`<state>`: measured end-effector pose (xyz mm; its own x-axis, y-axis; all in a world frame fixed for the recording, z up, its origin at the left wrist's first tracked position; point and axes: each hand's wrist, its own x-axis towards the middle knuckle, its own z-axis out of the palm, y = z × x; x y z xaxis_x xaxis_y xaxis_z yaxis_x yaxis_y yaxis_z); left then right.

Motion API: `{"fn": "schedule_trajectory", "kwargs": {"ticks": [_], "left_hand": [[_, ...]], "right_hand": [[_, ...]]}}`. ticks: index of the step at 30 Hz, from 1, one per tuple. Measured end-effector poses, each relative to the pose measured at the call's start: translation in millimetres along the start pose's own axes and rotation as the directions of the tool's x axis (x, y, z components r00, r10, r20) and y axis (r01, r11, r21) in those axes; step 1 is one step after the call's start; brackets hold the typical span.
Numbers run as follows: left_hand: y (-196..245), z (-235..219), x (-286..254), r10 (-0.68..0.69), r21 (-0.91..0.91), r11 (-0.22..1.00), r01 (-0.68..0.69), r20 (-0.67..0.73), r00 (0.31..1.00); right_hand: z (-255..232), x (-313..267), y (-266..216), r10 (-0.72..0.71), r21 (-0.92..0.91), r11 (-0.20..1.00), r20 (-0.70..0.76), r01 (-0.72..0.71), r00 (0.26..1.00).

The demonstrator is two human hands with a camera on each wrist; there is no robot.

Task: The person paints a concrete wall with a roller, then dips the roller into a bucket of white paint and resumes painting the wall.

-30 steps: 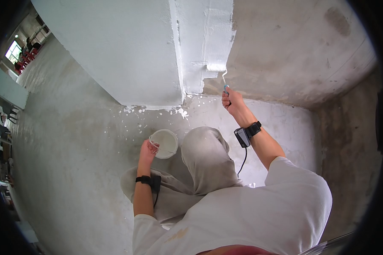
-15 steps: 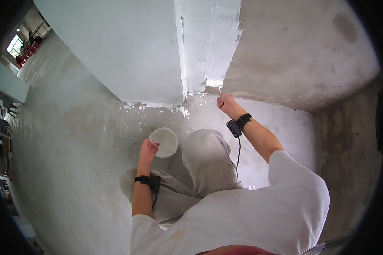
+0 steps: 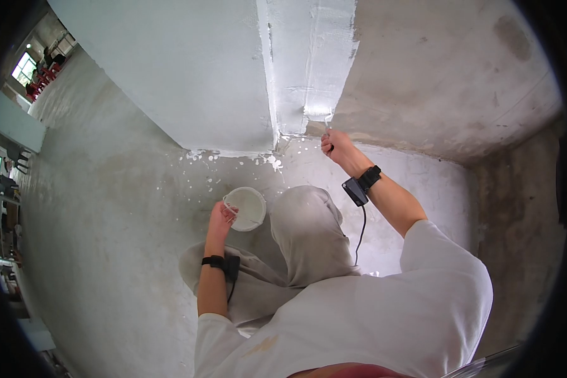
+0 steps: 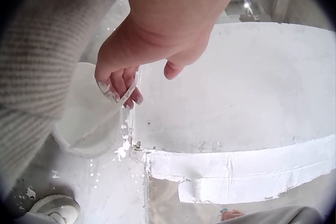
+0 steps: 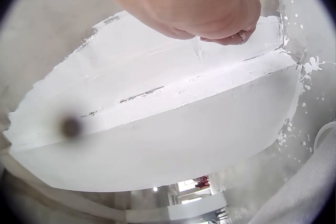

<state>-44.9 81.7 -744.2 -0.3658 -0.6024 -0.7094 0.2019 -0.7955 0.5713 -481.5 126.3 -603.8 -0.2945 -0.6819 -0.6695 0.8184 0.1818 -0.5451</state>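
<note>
A small paint roller [image 3: 318,113] lies against the freshly white strip of wall [image 3: 326,69], close above the floor. My right hand [image 3: 338,147] grips its handle, the fingers curled round it; in the right wrist view the hand [image 5: 210,14] hides the roller. At the rim of a white bucket [image 3: 248,211], my left hand [image 3: 222,219] holds the bucket's handle. The left wrist view shows the fingers of that hand [image 4: 152,40] hooked round the handle, with pale paint on the fingertips, and the bucket [image 4: 86,124] beneath.
White paint spots [image 3: 271,162] mark the floor along the wall's foot. Bare grey wall [image 3: 435,69] adjoins the painted strip on the right. My bent knee [image 3: 305,220] is beside the bucket. Red chairs [image 3: 42,82] stand far back at the left.
The roller went down the strip towards the floor, then slightly back up, my right hand moving with it. The left hand still holds the bucket's handle, almost unmoved.
</note>
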Motion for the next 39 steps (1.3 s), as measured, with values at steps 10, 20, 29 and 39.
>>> {"fn": "schedule_trajectory", "kwargs": {"ticks": [10, 20, 29, 39], "left_hand": [[4.0, 7.1, 2.5, -0.006, -0.004, 1.000, 0.005, -0.047, 0.999], [-4.9, 1.6, -1.6, 0.019, -0.001, 1.000, -0.019, -0.003, 1.000], [1.9, 9.0, -8.0, -0.003, -0.011, 1.000, 0.002, -0.051, 0.999], [-4.1, 6.6, -4.8, 0.005, -0.006, 1.000, -0.006, -0.051, 0.999]], "right_hand": [[-20.6, 83.4, 25.5, 0.052, -0.030, 0.998, -0.113, -0.056, 0.992], [-75.5, 154.7, 65.0, 0.087, -0.041, 0.994, -0.199, -0.097, 0.976], [-42.2, 79.2, 40.0, 0.011, -0.004, 1.000, -0.177, -0.012, 0.984], [-25.9, 18.2, 17.6, -0.027, 0.041, 0.999, -0.068, 0.030, 0.997]]}}
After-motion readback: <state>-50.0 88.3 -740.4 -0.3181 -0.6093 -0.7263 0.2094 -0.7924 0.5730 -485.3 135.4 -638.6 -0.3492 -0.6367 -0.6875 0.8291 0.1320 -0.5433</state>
